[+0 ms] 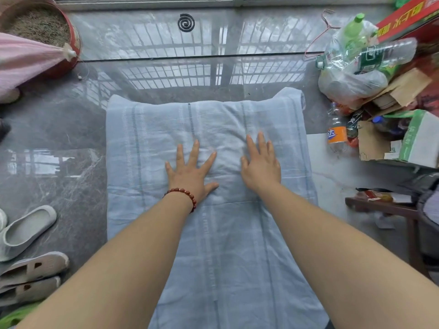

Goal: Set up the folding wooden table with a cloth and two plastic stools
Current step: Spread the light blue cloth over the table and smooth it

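— Where is the cloth (147, 138)?
— Spread out directly beneath your palms, reaching past them on every side.
— My hands?
— Your left hand (190, 173) and right hand (260, 166) press flat on it, fingers straight, grasping nothing.

the cloth (225, 245) hides the table under it; its near end runs off the bottom edge.
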{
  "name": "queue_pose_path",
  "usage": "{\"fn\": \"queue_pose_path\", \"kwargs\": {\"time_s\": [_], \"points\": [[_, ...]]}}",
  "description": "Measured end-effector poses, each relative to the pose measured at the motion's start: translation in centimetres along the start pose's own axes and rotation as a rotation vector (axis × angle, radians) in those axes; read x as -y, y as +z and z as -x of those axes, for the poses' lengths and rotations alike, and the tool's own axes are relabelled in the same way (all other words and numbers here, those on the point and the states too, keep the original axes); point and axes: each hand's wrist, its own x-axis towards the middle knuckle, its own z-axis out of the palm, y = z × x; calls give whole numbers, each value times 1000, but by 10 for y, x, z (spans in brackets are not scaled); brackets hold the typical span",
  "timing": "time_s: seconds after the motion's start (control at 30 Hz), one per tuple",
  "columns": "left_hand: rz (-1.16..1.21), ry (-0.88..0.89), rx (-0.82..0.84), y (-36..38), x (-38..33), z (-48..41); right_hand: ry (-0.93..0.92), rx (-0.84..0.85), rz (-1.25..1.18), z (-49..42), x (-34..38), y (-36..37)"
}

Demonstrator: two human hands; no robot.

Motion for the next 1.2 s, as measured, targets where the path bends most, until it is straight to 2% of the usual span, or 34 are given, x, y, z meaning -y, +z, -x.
{"fn": "queue_pose_path", "kwargs": {"time_s": [0.23, 0.4, 0.47, 0.53, 0.63, 0.83, 1.0, 1.2], "points": [[0, 70, 13, 14, -47, 11, -3, -53, -82, 22, -37, -3], [-5, 128, 28, 18, -89, 13, 46, -196, -203, 36, -68, -4], [-11, 140, -10, 19, -102, 13, 129, -241, -249, 41, -85, -2], [7, 162, -121, 20, -114, 13, 203, -267, -275, 45, -101, -1], [50, 197, -208, 21, -131, 15, 256, -263, -296, 52, -118, 3], [117, 147, -205, 22, -153, 10, 291, -248, -327, 54, -128, 5], [46, 169, -175, 23, -160, 5, 405, -271, -431, 46, -137, 1], [28, 183, -161, 29, -166, 9, 454, -233, -432, 49, -145, 0]]}}
